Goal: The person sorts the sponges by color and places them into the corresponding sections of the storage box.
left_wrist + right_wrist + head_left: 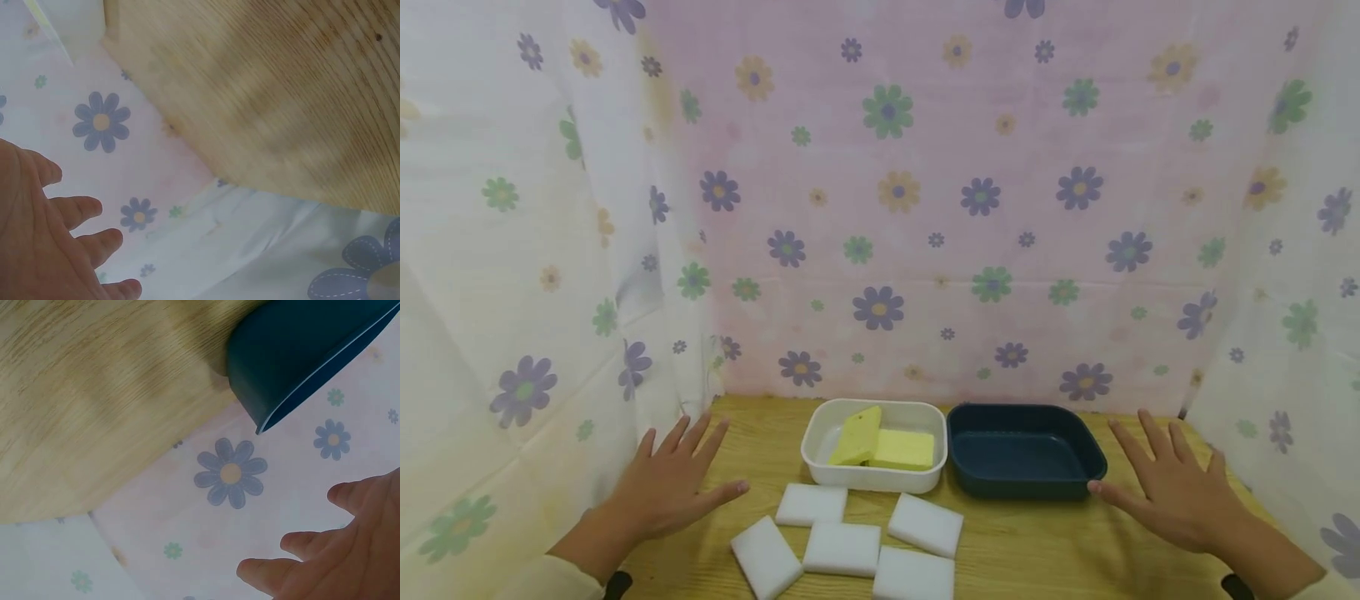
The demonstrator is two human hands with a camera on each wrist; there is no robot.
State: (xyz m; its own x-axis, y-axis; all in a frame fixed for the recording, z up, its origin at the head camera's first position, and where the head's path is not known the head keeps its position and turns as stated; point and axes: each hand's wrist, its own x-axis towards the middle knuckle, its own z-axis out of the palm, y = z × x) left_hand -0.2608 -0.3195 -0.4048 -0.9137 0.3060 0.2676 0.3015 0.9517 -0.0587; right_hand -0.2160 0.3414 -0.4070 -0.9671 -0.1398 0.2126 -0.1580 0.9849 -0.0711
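My left hand (666,483) is held over the table's left side with its fingers spread, holding nothing. On the right, my right hand (1176,492) is likewise spread and holds nothing; its thumb tip overlaps the right end of a dark blue tray (1026,486) in the head view. Beside that tray stands a white tray (872,478) with two yellow sponges inside: one sponge (857,437) leans tilted on the other sponge (906,450). In front lie several white sponge blocks, among them one block (766,557) nearest my left hand and another block (926,524) toward the middle.
The wooden table (1037,550) backs onto a pink flowered curtain (925,333). White flowered cloth hangs along the left (550,333) and right sides. Both trays stand side by side near the table's back edge.
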